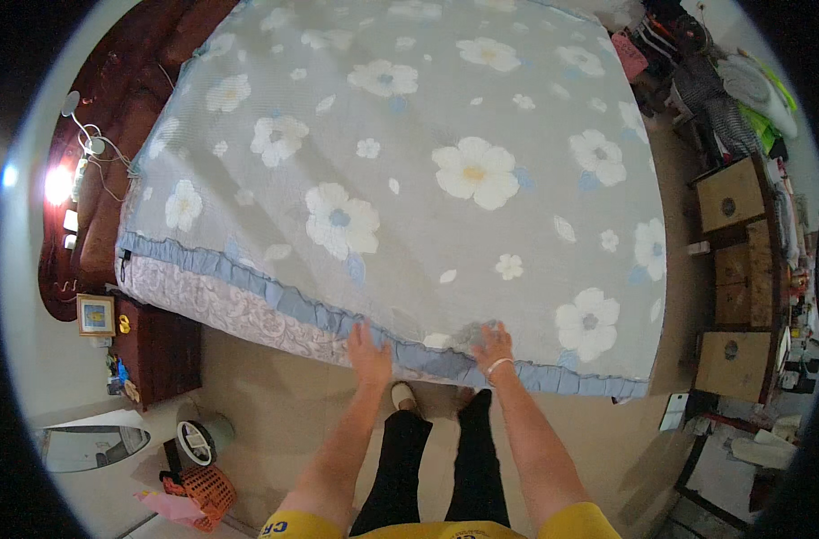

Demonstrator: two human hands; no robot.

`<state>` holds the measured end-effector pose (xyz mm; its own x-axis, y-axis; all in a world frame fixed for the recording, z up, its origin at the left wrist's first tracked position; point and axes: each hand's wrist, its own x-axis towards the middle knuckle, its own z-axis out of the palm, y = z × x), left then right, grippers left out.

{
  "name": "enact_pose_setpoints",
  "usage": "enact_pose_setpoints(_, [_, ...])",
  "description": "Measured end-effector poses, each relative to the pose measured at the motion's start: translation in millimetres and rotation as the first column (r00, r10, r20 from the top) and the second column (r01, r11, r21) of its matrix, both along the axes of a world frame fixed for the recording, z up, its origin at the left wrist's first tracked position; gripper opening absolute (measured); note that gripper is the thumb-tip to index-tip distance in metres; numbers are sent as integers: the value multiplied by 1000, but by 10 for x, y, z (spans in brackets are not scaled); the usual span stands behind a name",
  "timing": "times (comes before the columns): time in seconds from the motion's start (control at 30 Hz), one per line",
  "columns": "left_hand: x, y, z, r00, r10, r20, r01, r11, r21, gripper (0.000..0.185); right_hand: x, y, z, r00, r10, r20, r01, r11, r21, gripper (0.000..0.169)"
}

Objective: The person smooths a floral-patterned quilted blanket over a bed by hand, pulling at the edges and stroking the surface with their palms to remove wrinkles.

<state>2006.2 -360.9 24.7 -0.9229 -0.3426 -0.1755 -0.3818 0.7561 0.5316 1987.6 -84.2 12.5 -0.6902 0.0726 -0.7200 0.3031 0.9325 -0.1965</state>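
A grey bedspread [409,269] with large white flowers and blue leaves covers most of the bed in front of me. Its gathered blue ruffle [268,290] runs slantwise along the near side. Below the ruffle, at the left, the pale patterned side of the mattress [201,303] shows. My left hand [369,357] is over the ruffle near the middle of this side, fingers and thumb apart. Farther right, my right hand [494,350], with a bracelet at the wrist, reaches over the same edge with spread fingers. Slight wrinkles mark the cloth between the hands.
A dark wooden headboard [106,195] with cables and a bright lamp [59,185] stands left. Near it are a nightstand [160,343], a bin [211,438] and an orange basket [207,495]. Wooden cabinets [733,276] line the right, across a tiled floor [584,445].
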Motion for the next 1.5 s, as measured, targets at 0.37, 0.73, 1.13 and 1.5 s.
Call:
enact_pose_setpoints(0.37, [-365, -369, 11, 544, -606, 581, 622, 755, 206, 60, 1667, 1186, -104, 976, -196, 93, 175, 965, 193, 60])
enact_pose_setpoints(0.73, [-546, -1242, -463, 728, -453, 515, 515, 857, 25, 58, -699, -412, -52, 936, -229, -267, 250, 967, 48, 73])
enact_pose_setpoints(1.13, [-482, -2719, -1177, 661, 693, 289, -690, 409, 597, 18, 1063, -616, -519, 580, -813, 42, 706, 476, -525, 32])
enact_pose_setpoints(1.5, [-1164, -3957, -1013, 520, 548, 655, -589, -325, 739, 34, 660, -1653, -590, -648, -642, 410, 629, -755, -187, 61])
